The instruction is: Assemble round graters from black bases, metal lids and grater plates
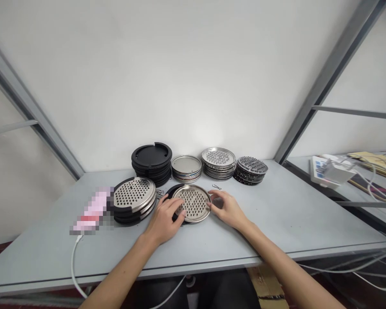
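A round metal grater disc (194, 203) lies in front of me, its left side overlapping a black round holder (173, 190). Over the holder's left part curls my left hand (165, 216), with fingertips and thumb reaching the disc's left edge; its grip is closed around the holder. At the disc's right rim, my right hand (228, 209) pinches the edge between thumb and fingers. Left of my hands sits a stack of black holders fitted with grater discs (134, 195). A small wire clip (216, 187) lies beyond the disc.
Along the wall stand a stack of black holders (152, 161), plain metal discs (186, 167), grater discs (218, 161) and spiky discs (252, 169). A blurred pink object (94, 210) with a white cable (73, 262) lies left. A power strip (323, 171) sits right, beyond a frame post.
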The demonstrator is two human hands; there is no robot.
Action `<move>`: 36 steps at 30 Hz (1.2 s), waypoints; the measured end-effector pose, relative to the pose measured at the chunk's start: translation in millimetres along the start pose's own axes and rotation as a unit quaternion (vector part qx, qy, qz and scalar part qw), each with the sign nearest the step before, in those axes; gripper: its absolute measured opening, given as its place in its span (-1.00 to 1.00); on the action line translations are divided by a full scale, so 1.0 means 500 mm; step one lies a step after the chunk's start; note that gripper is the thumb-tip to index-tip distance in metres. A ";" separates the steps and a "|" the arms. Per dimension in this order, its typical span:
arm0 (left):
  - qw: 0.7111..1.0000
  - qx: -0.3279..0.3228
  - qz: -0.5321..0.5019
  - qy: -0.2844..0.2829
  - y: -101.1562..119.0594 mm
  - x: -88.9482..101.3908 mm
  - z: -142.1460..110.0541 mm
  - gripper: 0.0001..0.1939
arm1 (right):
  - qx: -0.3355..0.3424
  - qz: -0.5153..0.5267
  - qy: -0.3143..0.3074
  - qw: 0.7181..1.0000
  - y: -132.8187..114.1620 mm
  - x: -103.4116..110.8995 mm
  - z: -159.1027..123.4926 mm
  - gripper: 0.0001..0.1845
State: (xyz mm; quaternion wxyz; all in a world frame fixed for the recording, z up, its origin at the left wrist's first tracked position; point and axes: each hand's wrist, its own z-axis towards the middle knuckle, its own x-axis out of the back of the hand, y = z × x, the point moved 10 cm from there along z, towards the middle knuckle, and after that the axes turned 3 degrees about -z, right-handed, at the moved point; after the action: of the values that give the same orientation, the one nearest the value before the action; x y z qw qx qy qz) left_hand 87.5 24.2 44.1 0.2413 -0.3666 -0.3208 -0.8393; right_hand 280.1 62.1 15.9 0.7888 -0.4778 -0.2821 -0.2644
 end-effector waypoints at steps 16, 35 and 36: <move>0.999 -0.031 -0.017 -0.017 0.013 0.001 0.000 -0.61 | -0.005 0.103 -0.021 0.994 0.042 0.000 0.089 -0.63; 0.995 -0.018 0.044 -0.089 0.014 -0.027 -0.003 -0.43 | 0.096 0.010 -0.040 0.995 -0.034 -0.013 0.046 -0.75; 0.995 -0.018 0.047 -0.088 0.014 -0.027 -0.004 -0.46 | 0.098 0.008 -0.047 0.994 -0.036 -0.018 0.044 -0.73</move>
State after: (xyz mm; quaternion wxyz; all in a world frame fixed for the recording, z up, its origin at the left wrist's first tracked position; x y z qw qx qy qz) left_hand 99.4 20.5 35.4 0.2444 -0.4577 -0.3077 -0.7976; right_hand 257.3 76.2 28.9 0.8201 -0.4120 -0.3392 -0.2064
